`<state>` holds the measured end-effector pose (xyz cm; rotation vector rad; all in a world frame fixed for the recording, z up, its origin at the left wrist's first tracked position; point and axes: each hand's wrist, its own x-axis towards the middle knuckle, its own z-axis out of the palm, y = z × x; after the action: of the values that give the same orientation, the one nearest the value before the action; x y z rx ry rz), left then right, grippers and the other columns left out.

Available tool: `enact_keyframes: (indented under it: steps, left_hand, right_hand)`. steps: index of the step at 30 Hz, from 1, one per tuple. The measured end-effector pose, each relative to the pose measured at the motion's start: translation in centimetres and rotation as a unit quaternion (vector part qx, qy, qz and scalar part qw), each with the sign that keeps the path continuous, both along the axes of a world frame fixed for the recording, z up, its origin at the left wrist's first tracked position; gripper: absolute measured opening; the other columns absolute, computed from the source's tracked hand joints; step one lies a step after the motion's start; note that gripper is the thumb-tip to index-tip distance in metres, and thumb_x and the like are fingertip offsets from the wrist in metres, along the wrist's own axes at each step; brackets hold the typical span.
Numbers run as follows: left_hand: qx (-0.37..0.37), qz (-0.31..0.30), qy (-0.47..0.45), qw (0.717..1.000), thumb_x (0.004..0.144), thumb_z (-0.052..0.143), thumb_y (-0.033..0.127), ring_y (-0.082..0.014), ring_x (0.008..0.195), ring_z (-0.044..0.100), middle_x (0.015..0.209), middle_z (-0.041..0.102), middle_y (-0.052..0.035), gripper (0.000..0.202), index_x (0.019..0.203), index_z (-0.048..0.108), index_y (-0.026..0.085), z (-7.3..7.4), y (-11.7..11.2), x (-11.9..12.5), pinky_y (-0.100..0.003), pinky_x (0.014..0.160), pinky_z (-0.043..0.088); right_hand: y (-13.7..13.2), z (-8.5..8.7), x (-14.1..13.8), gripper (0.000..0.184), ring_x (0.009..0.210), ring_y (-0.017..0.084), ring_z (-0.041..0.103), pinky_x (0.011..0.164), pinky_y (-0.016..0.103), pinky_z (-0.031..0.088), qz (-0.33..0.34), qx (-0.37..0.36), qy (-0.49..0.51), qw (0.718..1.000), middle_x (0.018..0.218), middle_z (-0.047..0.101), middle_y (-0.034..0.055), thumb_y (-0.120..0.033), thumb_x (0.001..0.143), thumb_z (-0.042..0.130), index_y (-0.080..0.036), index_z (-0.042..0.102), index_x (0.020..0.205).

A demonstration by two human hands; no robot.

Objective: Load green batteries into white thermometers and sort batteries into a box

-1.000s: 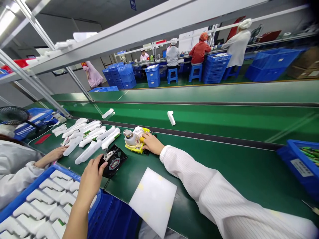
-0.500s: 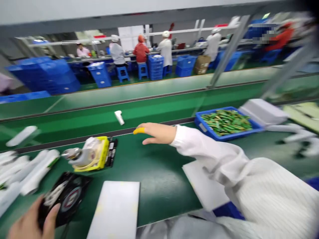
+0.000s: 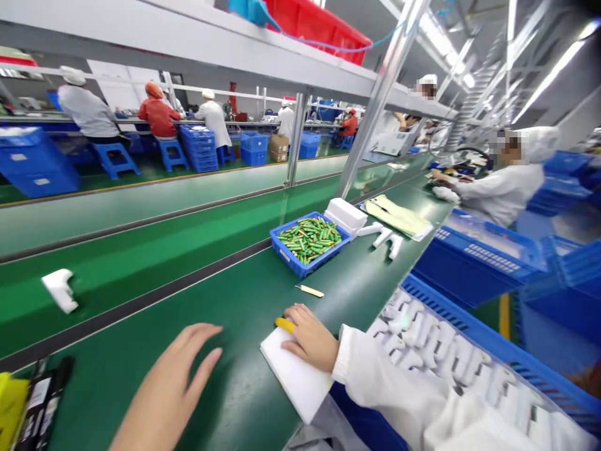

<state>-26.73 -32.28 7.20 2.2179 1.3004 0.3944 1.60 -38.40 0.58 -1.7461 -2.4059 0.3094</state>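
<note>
My left hand (image 3: 171,382) hovers over the green bench at the lower left, thumb and fingers apart, with nothing in it. My right hand (image 3: 310,338), a yellow cover on one finger, is at the far end of a white flat pad (image 3: 300,382). Its thumb lies on the top face and the fingers curl over the far edge. Beyond that hand lies a small knife with a pale yellow handle (image 3: 310,290). A blue tray (image 3: 287,255) full of green battery-like cylinders (image 3: 310,238) stands further back.
A white molded part (image 3: 61,289) lies on the green belt. Black pens (image 3: 47,401) and a yellow container (image 3: 10,401) are at the left. White parts (image 3: 389,241) and a white box (image 3: 346,215) lie beyond the tray. A blue crate (image 3: 469,326) of white shells stands right; a co-worker (image 3: 511,175) sits beyond.
The view has swung right. My left hand has let go of the black object it held, now out of view. My right hand has come down from above the bench onto the white pad.
</note>
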Motion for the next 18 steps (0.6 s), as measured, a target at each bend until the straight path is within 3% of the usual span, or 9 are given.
enact_keyframes:
  steps: [3, 6, 9, 11, 15, 18]
  left_hand:
    - [-0.076, -0.083, -0.03, 0.993, 0.09, 0.038, 0.04, -0.024, 0.112, 0.057, 0.121, 0.059, -0.0084, 0.037, 0.115, 0.059, 0.022, -1.2, 0.4, 6.4, -0.042, 0.099, 0.045]
    - [-0.071, -0.135, -0.064, 0.986, 0.089, 0.041, 0.037, -0.0251, 0.127, 0.044, 0.135, 0.049, -0.0118, 0.047, 0.133, 0.046, 0.02, -4.6, -0.9, 9.9, -0.044, 0.107, 0.036]
    - [-0.063, -0.143, -0.056, 0.986, 0.089, 0.039, 0.035, -0.0278, 0.133, 0.037, 0.142, 0.043, -0.013, 0.056, 0.142, 0.034, 0.017, -7.9, -2.1, 10.7, -0.05, 0.108, 0.032]
    - [-0.064, -0.149, -0.04, 0.986, 0.089, 0.039, 0.037, -0.0295, 0.129, 0.04, 0.139, 0.046, -0.0139, 0.057, 0.142, 0.035, 0.016, -9.2, -2.2, 10.6, -0.05, 0.106, 0.034]
    - [-0.062, -0.17, -0.014, 0.983, 0.087, 0.041, 0.039, -0.0303, 0.116, 0.049, 0.128, 0.053, -0.0159, 0.057, 0.138, 0.044, 0.015, -10.0, -1.5, 10.6, -0.044, 0.097, 0.042]
    - [-0.05, -0.169, 0.001, 0.984, 0.086, 0.042, 0.037, -0.0296, 0.111, 0.052, 0.125, 0.055, -0.0163, 0.057, 0.137, 0.044, 0.013, -10.5, -1.1, 11.0, -0.04, 0.092, 0.044]
  right_hand:
    - [-0.1, 0.5, -0.6, 0.041, 0.109, 0.028, 0.044, 0.107, 0.048, 0.03, -0.01, 0.009, -0.012, 1.0, 0.113, 0.053, 0.0135, -0.044, 0.091, 0.046, -0.012, 0.059, 0.114]
    - [-0.1, 0.7, -1.4, 0.039, 0.111, 0.028, 0.045, 0.107, 0.047, 0.03, -0.048, 0.006, -0.013, 0.999, 0.113, 0.053, 0.0139, -0.041, 0.091, 0.048, -0.011, 0.059, 0.112]
    - [-0.3, 0.5, -1.9, 0.037, 0.112, 0.028, 0.046, 0.107, 0.046, 0.033, -0.099, 0.009, 0.024, 0.995, 0.113, 0.054, 0.0132, -0.039, 0.09, 0.052, -0.011, 0.059, 0.113]
    - [-0.8, 0.5, -1.6, 0.039, 0.119, 0.03, 0.044, 0.109, 0.05, 0.031, -0.166, 0.026, 0.048, 0.985, 0.123, 0.051, 0.0151, -0.034, 0.087, 0.056, -0.011, 0.056, 0.119]
    - [-2.9, 0.8, -0.4, 0.047, 0.125, 0.034, 0.041, 0.106, 0.055, 0.033, -0.345, -0.017, 0.077, 0.935, 0.134, 0.045, 0.0195, -0.019, 0.081, 0.058, -0.01, 0.05, 0.127]
    - [-4.3, 1.2, 0.1, 0.047, 0.127, 0.033, 0.042, 0.107, 0.048, 0.034, -0.4, -0.096, 0.116, 0.904, 0.133, 0.049, 0.0181, -0.021, 0.077, 0.062, -0.011, 0.054, 0.123]
